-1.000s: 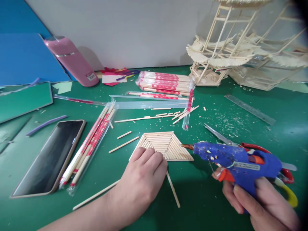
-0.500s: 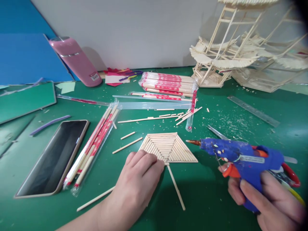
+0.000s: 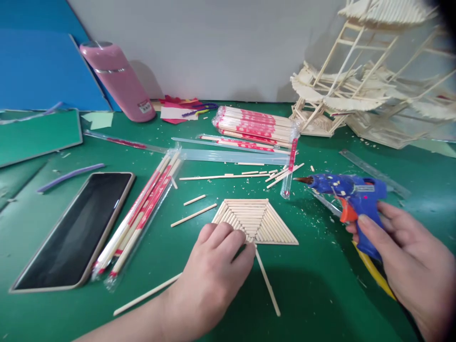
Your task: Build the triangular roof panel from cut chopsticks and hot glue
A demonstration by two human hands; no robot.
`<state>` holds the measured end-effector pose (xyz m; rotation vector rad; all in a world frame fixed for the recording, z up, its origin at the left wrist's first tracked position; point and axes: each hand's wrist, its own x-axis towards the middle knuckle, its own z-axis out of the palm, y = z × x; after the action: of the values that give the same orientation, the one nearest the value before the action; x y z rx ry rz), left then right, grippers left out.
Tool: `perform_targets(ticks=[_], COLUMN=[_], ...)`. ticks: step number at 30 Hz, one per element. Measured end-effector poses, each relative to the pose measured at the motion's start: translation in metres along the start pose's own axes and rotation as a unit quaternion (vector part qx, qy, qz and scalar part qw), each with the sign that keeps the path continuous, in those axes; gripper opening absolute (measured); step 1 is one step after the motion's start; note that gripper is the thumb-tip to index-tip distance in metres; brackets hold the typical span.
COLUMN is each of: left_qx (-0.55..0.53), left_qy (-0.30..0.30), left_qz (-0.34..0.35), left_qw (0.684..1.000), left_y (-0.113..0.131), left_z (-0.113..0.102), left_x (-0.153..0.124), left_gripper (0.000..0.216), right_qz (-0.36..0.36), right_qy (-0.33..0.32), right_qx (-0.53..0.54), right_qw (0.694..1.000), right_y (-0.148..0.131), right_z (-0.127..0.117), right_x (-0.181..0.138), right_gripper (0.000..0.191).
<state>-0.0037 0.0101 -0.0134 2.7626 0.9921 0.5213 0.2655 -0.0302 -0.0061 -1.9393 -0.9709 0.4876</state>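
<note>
My right hand [image 3: 409, 256] grips a blue hot glue gun [image 3: 352, 187] by its handle, near the orange trigger. The nozzle points left, above the table beyond the panel's right corner. My left hand [image 3: 217, 266] is closed, its fingertips down at the lower left part of a fan-shaped panel of wooden sticks [image 3: 265, 221]. What the fingertips pinch or press is hidden behind the knuckles. One loose stick [image 3: 268, 282] runs from the panel's inner point toward me. Another stick [image 3: 147, 293] passes behind my left wrist.
Bagged chopsticks [image 3: 142, 209] lie beside a phone [image 3: 74, 232] at left; a larger pack [image 3: 256, 126] lies at the back. A pink bottle [image 3: 117, 80] leans there. A stick-built tower model [image 3: 342, 90] stands back right, near a clear ruler [image 3: 374, 173]. A yellow curved strip [image 3: 374, 270] lies below the gun.
My right hand has raised the glue gun and moved it farther away from me, so its nozzle is farther from the panel. My left hand stays at the panel. The view has shifted slightly.
</note>
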Motion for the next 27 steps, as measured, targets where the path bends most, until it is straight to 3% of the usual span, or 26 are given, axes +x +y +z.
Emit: perform_targets(ticks=[3,10,19,21,24,25,27], left_qx=[-0.01,-0.068,-0.072,-0.076,-0.081,-0.082,-0.081], left_qy=[-0.001,0.027,0.055,0.059,0.061,0.062,0.057], left_qz=[-0.002,-0.05,-0.074,-0.067,-0.065,-0.066,-0.068], left_qw=[1.0,0.996,0.993,0.993,0.993,0.993,0.993], left_y=[0.0,0.002,0.003,0.003,0.003,0.004,0.004], left_z=[-0.001,-0.003,0.002,0.003,0.003,0.003,0.002], left_x=[-0.001,-0.002,-0.005,-0.005,-0.005,-0.005,-0.004], left_gripper=[0.017,0.017,0.021,0.023,0.025,0.025,0.024], right_qz=[0.02,-0.044,-0.033,-0.087,-0.244,-0.288,-0.371], right_qy=[-0.008,-0.022,-0.038,-0.006,0.055,0.044,-0.081], right_qx=[-0.035,-0.27,-0.353,-0.362,-0.308,-0.274,-0.22], right_qw=[0.999,0.962,0.934,0.928,0.918,0.917,0.899], right_y=[-0.003,0.0,0.001,-0.007,-0.025,-0.032,-0.042], right_z=[0.0,-0.005,-0.009,-0.007,0.004,0.011,0.025], right_x=[0.013,0.035,0.056,0.049,0.022,0.01,-0.013], right_gripper=[0.047,0.041,0.039,0.039,0.032,0.026,0.014])
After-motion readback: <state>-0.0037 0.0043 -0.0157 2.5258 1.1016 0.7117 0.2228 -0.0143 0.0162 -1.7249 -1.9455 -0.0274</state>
